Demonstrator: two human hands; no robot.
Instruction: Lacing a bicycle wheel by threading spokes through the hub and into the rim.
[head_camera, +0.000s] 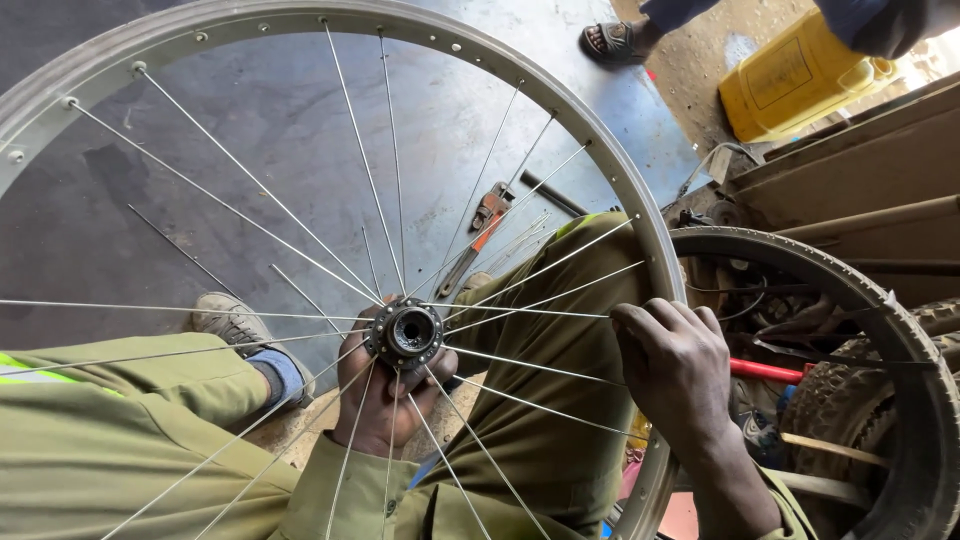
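My wheel rim (640, 215) and thin spokes (255, 185) are shiny metal. My trousers (540, 400) are soft green cloth.

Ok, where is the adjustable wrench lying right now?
In the head view the adjustable wrench lies on the grey floor right of centre, seen through the wheel's spokes, above the hub and beside loose spokes.

The wheel rim (620, 170) is cut off by the left and bottom edges. The left hand (385, 395) is partly hidden behind the hub (405, 335). What the right hand (675, 370) pinches cannot be made out, possibly a spoke end. Another person's sandalled foot (612, 40) is cropped at the top edge.
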